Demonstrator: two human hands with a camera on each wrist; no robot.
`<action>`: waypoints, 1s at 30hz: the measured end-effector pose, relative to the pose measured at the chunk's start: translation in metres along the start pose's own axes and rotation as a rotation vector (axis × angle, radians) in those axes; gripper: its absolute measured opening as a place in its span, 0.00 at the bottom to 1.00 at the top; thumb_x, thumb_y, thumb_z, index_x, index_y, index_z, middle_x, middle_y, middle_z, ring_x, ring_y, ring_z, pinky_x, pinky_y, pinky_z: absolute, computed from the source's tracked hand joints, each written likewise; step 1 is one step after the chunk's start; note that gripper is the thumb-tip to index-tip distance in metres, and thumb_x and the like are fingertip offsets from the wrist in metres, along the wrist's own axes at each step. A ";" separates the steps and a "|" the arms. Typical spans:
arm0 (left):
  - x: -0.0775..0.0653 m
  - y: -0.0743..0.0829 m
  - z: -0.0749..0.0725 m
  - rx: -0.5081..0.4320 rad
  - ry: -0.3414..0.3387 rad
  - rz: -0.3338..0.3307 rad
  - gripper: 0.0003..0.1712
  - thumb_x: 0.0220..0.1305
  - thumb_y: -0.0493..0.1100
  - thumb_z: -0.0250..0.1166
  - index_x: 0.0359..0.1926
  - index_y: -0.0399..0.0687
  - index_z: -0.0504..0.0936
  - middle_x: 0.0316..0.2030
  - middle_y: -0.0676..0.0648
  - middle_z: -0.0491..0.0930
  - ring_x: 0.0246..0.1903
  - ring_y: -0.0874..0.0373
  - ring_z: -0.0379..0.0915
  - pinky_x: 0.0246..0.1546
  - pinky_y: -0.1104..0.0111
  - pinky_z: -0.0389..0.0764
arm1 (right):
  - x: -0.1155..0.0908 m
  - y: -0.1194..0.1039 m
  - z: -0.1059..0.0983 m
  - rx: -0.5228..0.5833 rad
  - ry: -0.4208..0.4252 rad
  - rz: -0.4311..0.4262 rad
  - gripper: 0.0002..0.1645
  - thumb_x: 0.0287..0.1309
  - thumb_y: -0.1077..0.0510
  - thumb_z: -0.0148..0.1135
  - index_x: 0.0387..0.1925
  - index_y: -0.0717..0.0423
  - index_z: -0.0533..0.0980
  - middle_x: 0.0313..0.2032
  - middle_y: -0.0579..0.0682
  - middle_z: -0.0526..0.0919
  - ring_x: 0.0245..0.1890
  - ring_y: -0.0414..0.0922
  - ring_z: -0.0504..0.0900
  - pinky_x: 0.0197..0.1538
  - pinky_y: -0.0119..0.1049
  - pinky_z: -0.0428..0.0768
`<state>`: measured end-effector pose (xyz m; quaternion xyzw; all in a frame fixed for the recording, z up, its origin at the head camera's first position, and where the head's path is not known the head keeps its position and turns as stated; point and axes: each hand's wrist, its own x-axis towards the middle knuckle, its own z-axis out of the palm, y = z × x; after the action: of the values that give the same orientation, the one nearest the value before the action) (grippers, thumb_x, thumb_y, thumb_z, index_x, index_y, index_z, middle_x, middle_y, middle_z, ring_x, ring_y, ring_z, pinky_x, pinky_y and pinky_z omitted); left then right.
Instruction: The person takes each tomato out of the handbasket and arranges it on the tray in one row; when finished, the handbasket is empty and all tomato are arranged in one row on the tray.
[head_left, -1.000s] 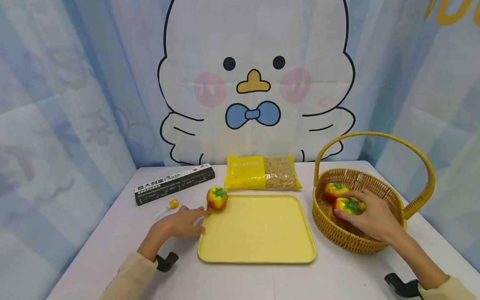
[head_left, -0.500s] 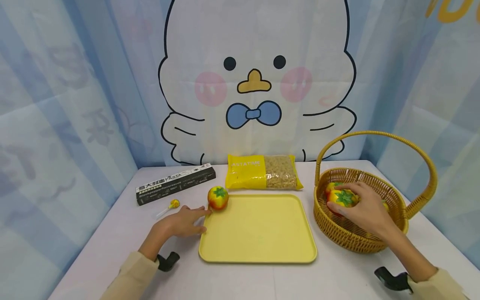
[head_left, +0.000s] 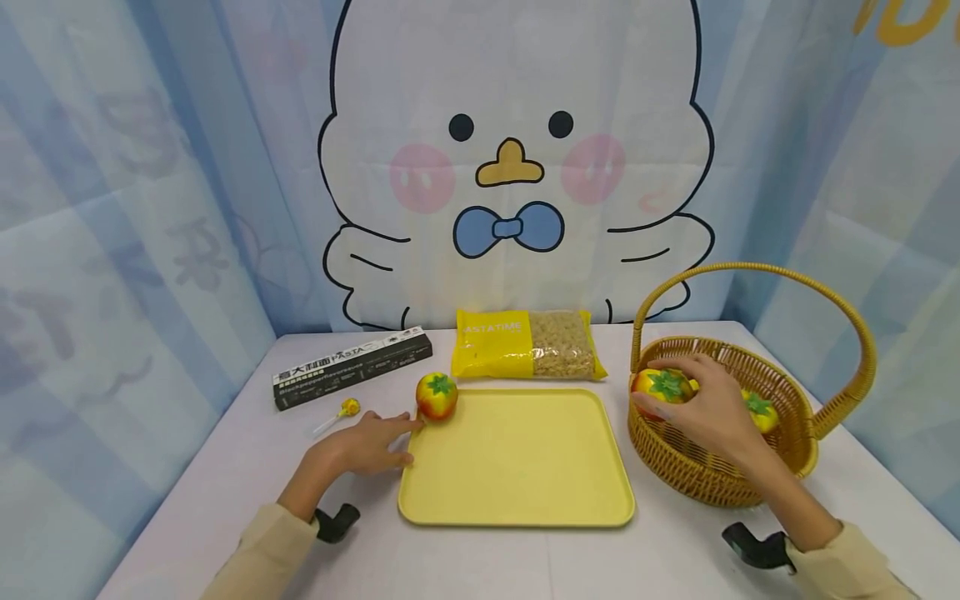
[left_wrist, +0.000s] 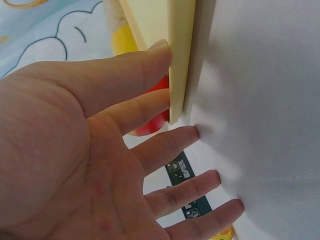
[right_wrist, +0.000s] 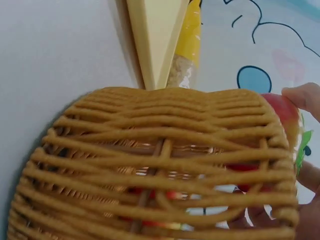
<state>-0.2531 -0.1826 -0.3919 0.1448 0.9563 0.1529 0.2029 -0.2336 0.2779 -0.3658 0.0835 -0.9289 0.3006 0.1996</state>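
My right hand (head_left: 716, 408) pinches a red-and-yellow toy fruit with a green leafy top (head_left: 666, 386) at the left rim of the wicker basket (head_left: 693, 479). In the right wrist view the basket's wall (right_wrist: 165, 125) hides most of the hand, and the held fruit (right_wrist: 284, 111) shows at its edge. Another such fruit (head_left: 761, 412) lies inside the basket. A third toy fruit (head_left: 437, 397) sits on the far left corner of the yellow tray (head_left: 517, 458). My left hand (head_left: 371, 446) touches the tray's left edge, its fingers (left_wrist: 167, 147) spread and fairly straight.
A yellow pasta bag (head_left: 491, 343) lies behind the tray. To the left are a dark pasta box (head_left: 352, 367) and a yellow lollipop (head_left: 348, 407). The basket's tall handle (head_left: 757, 267) arches over its opening. Patterned curtains (head_left: 120, 275) surround the table.
My right hand has moved left with the toy fruit, from the basket's middle to its left rim. The other fruit in the basket is now uncovered. The left hand has stayed put.
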 end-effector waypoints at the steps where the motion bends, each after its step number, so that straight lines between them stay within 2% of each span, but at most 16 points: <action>1: 0.000 0.000 0.000 0.001 0.000 0.001 0.35 0.73 0.51 0.67 0.78 0.56 0.71 0.81 0.39 0.63 0.76 0.27 0.58 0.73 0.31 0.66 | 0.001 -0.001 0.001 0.003 0.005 -0.003 0.33 0.56 0.44 0.80 0.58 0.58 0.83 0.57 0.65 0.81 0.55 0.62 0.77 0.53 0.61 0.80; 5: 0.000 0.001 0.000 0.004 0.000 0.000 0.35 0.73 0.51 0.67 0.78 0.56 0.71 0.81 0.39 0.63 0.75 0.27 0.59 0.73 0.32 0.67 | 0.003 -0.007 0.005 0.016 0.018 -0.018 0.33 0.56 0.45 0.80 0.58 0.59 0.83 0.55 0.63 0.81 0.53 0.59 0.77 0.51 0.53 0.79; 12: -0.001 0.001 0.000 0.005 -0.006 -0.003 0.35 0.73 0.52 0.67 0.78 0.56 0.71 0.81 0.40 0.63 0.75 0.29 0.60 0.72 0.33 0.68 | 0.005 -0.016 0.011 0.042 0.016 -0.035 0.32 0.57 0.47 0.81 0.58 0.60 0.83 0.57 0.65 0.79 0.54 0.62 0.79 0.53 0.60 0.82; 18: -0.001 0.001 -0.002 0.005 -0.004 -0.001 0.35 0.74 0.52 0.67 0.78 0.56 0.71 0.81 0.40 0.62 0.75 0.28 0.60 0.73 0.33 0.67 | 0.010 -0.025 0.018 0.063 0.002 -0.043 0.31 0.57 0.46 0.81 0.58 0.56 0.84 0.54 0.63 0.80 0.48 0.58 0.79 0.43 0.39 0.81; 22: 0.000 0.001 -0.002 0.008 -0.004 -0.004 0.35 0.74 0.52 0.67 0.78 0.56 0.71 0.81 0.40 0.62 0.75 0.29 0.60 0.72 0.33 0.68 | 0.013 -0.029 0.024 0.097 -0.025 -0.030 0.31 0.57 0.46 0.80 0.58 0.56 0.84 0.55 0.63 0.80 0.47 0.56 0.79 0.40 0.31 0.81; 30: 0.001 0.001 0.000 -0.011 -0.005 -0.016 0.35 0.73 0.51 0.67 0.78 0.57 0.71 0.81 0.40 0.63 0.76 0.28 0.59 0.73 0.32 0.66 | 0.021 -0.035 0.038 0.146 -0.055 -0.006 0.33 0.56 0.45 0.81 0.59 0.56 0.84 0.54 0.64 0.81 0.49 0.58 0.80 0.41 0.35 0.82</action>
<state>-0.2537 -0.1818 -0.3919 0.1362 0.9561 0.1560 0.2072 -0.2549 0.2264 -0.3671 0.1090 -0.9093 0.3645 0.1683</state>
